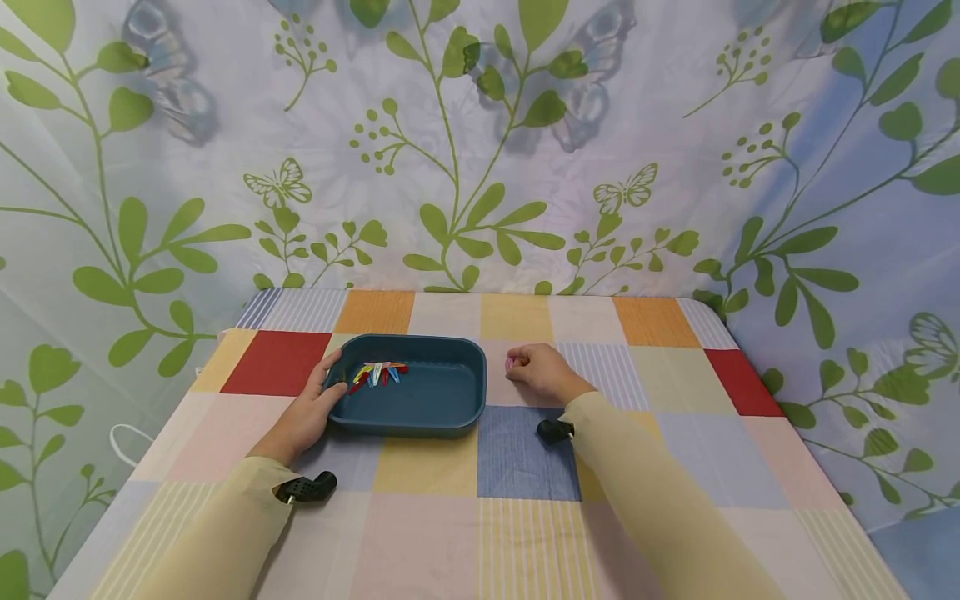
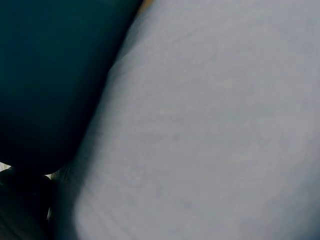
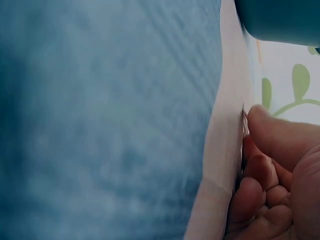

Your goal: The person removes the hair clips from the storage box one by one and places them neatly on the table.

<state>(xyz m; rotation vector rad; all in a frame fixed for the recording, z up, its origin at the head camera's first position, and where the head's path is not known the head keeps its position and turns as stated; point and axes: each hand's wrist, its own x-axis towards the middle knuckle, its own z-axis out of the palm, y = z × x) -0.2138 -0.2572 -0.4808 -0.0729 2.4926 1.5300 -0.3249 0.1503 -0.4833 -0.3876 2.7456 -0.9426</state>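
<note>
A dark teal rectangular tray (image 1: 442,392) sits on the table, left of centre. My left hand (image 1: 303,417) grips its left end, thumb over the rim and fingers along the outer wall. Inside the tray's left part lies a small heap of snap hair clips (image 1: 377,374) in red, yellow, blue and white. To the right of the tray, my right hand (image 1: 543,371) pinches a small pink hair clip (image 1: 510,363) between thumb and fingers, low over the cloth. Most of this clip is hidden by the fingers. In the right wrist view the other fingers (image 3: 247,200) curl in beneath the thumb.
A patchwork-check cloth (image 1: 420,542) covers the table. Behind it hangs a curtain (image 1: 480,167) with green leaves and butterflies. A white cable (image 1: 120,442) loops beyond the left table edge. Black wrist cameras (image 1: 555,431) stick out from both sleeves.
</note>
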